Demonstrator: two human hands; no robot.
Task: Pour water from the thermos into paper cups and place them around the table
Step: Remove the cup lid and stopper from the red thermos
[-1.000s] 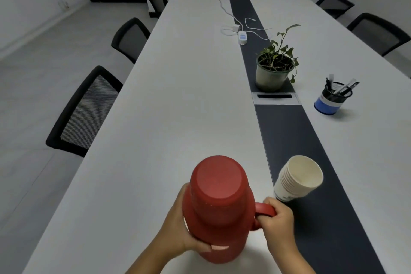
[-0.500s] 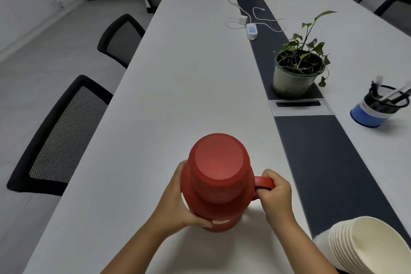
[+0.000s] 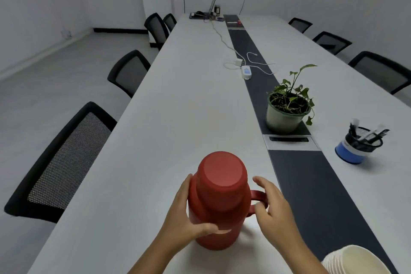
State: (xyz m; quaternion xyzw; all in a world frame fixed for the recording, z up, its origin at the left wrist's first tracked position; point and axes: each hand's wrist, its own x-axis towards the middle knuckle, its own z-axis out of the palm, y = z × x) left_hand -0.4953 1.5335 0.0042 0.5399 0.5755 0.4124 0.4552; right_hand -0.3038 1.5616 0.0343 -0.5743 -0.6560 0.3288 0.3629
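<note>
Red plastic thermos (image 3: 219, 202) stands upright on the white worktop (image 3: 178, 107), near edge, just left of the dark centre strip. Lid cup still on. Likely heavy if full, hard shell, smooth and a bit slippery; glass liner possible, so no knocks. Best hold: loop handle (image 3: 259, 201) on the right side for the pour, other palm steadying the body.

Left hand (image 3: 186, 216) wraps the body, fingers (image 3: 206, 228) closed around its lower front. Right hand (image 3: 270, 204) is open, fingers spread just beside the handle, not gripping.

Cup stack (image 3: 355, 261) lies on its side at the bottom right corner, well apart from the thermos.

Versus half a second ago: right hand has let go of the handle; left grip unchanged; view tilted up, thermos sits lower in frame.
</note>
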